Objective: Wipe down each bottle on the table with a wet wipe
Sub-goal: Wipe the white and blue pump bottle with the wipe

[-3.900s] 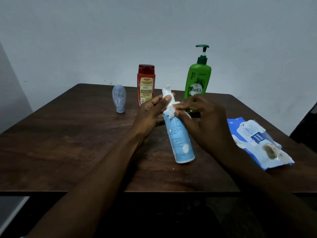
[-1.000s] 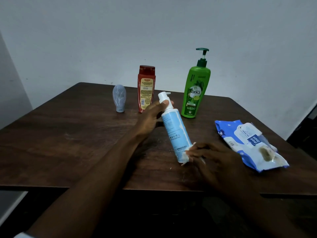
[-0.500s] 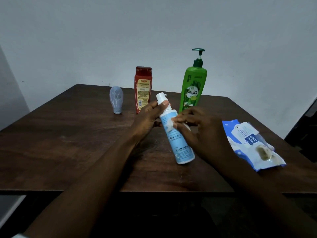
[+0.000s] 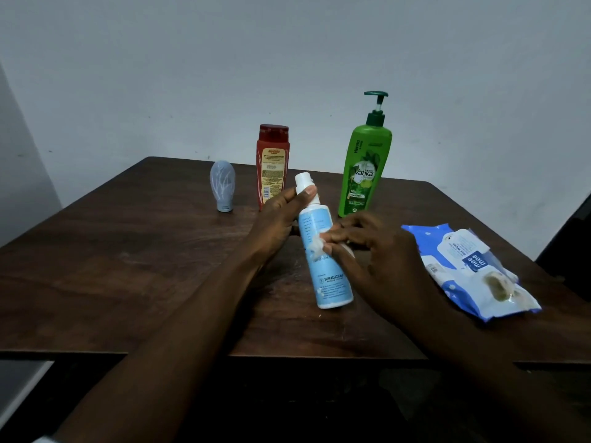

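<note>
Head view: right hand (image 4: 380, 251) and wet wipe (image 4: 315, 249) have slid down the blue bottle (image 4: 323, 251).

So the right hand (image 4: 380, 254) is the one doing all the moving. About four seconds back it was up at the top of the blue bottle (image 4: 323, 251), pinching the wet wipe (image 4: 315, 247) around the neck just under the pump. A second ago it had gone all the way down to the bottom end, near the table edge. Half a second ago it was back up on the upper body, and now the wipe sits pressed against the middle of the label, a bit lower again (classic up-and-down scrubbing). The left hand (image 4: 281, 219) has crept slightly, thumb now clamped right under the white cap.
</note>
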The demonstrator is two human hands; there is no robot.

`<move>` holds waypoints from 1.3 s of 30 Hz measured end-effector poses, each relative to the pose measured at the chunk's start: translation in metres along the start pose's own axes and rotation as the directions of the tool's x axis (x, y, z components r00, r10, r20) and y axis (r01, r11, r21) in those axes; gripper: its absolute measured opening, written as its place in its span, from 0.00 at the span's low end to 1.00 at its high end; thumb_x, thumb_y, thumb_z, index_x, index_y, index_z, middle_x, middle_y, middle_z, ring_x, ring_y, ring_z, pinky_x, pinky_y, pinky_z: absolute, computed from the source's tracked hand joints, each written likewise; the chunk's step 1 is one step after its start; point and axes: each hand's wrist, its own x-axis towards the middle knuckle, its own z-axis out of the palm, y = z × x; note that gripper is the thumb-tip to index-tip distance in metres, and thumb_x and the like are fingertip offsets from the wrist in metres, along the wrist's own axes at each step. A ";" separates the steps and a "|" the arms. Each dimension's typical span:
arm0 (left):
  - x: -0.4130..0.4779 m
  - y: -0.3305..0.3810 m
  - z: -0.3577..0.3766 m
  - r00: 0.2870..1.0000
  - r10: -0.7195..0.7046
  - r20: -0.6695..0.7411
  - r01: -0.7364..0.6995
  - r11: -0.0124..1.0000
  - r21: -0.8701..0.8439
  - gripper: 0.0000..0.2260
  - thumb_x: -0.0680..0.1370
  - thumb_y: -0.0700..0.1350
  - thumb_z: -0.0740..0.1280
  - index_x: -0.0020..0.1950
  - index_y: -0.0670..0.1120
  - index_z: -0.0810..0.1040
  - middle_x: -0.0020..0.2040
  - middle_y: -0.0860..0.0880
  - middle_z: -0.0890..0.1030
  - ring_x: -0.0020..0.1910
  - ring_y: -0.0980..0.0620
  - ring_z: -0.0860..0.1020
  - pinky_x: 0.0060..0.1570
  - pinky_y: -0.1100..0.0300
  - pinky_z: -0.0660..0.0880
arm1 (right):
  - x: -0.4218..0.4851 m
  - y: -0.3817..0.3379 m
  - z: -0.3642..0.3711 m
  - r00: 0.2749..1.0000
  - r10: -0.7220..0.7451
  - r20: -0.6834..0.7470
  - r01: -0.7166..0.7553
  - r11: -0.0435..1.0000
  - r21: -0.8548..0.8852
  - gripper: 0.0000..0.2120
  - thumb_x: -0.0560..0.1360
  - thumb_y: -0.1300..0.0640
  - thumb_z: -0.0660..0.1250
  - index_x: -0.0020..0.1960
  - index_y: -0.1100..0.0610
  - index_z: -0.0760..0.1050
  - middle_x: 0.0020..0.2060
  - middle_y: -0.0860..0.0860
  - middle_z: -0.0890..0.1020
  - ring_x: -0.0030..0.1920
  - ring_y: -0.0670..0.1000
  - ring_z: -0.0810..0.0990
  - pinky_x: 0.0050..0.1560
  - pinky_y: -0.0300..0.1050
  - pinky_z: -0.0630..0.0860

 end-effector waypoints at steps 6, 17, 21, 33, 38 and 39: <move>-0.002 0.005 0.004 1.000 -0.011 0.010 0.011 0.999 0.039 0.06 0.82 0.53 0.63 0.53 0.54 0.79 0.47 0.49 0.83 0.49 0.51 0.81 0.54 0.55 0.80 | -0.046 -0.003 -0.008 0.999 0.000 0.047 0.000 1.000 0.008 0.08 0.73 0.56 0.71 0.50 0.54 0.85 0.49 0.41 0.80 0.52 0.28 0.75 0.54 0.21 0.68; -0.003 0.002 0.006 0.999 0.014 0.039 -0.015 1.000 0.020 0.12 0.83 0.54 0.62 0.64 0.58 0.79 0.56 0.50 0.83 0.55 0.51 0.81 0.61 0.50 0.79 | -0.007 -0.002 0.000 1.000 0.002 -0.016 -0.002 1.000 -0.013 0.08 0.73 0.57 0.71 0.49 0.58 0.86 0.46 0.50 0.83 0.48 0.42 0.78 0.50 0.26 0.71; 0.000 0.001 0.005 0.997 -0.005 0.077 0.014 0.993 -0.114 0.16 0.81 0.58 0.60 0.59 0.57 0.84 0.55 0.50 0.85 0.53 0.49 0.81 0.66 0.41 0.73 | 0.024 0.000 0.004 0.999 0.005 -0.044 -0.006 1.000 -0.020 0.06 0.74 0.60 0.73 0.50 0.58 0.85 0.45 0.51 0.82 0.45 0.45 0.79 0.45 0.31 0.74; -0.002 -0.002 0.001 0.998 0.038 0.055 -0.039 0.999 0.002 0.14 0.85 0.52 0.57 0.60 0.53 0.82 0.56 0.46 0.85 0.57 0.47 0.82 0.57 0.51 0.79 | 0.031 0.011 0.002 0.996 -0.030 -0.083 0.030 1.000 0.000 0.07 0.76 0.59 0.72 0.52 0.59 0.85 0.48 0.52 0.82 0.47 0.47 0.81 0.45 0.41 0.79; -0.003 -0.001 0.003 0.999 0.018 0.045 -0.019 1.000 0.023 0.12 0.84 0.52 0.60 0.59 0.51 0.81 0.54 0.47 0.84 0.54 0.50 0.82 0.56 0.54 0.79 | 0.008 0.011 -0.001 0.999 -0.004 -0.038 0.005 0.999 0.033 0.08 0.76 0.57 0.69 0.51 0.60 0.85 0.49 0.51 0.82 0.49 0.48 0.82 0.48 0.47 0.81; -0.002 -0.001 0.002 0.999 0.012 0.040 -0.013 1.000 0.021 0.11 0.84 0.51 0.61 0.60 0.50 0.80 0.55 0.47 0.84 0.55 0.50 0.82 0.56 0.53 0.79 | 0.001 0.010 -0.002 1.000 -0.008 -0.028 0.008 1.000 0.020 0.09 0.76 0.57 0.69 0.51 0.60 0.85 0.49 0.51 0.83 0.50 0.46 0.82 0.50 0.44 0.80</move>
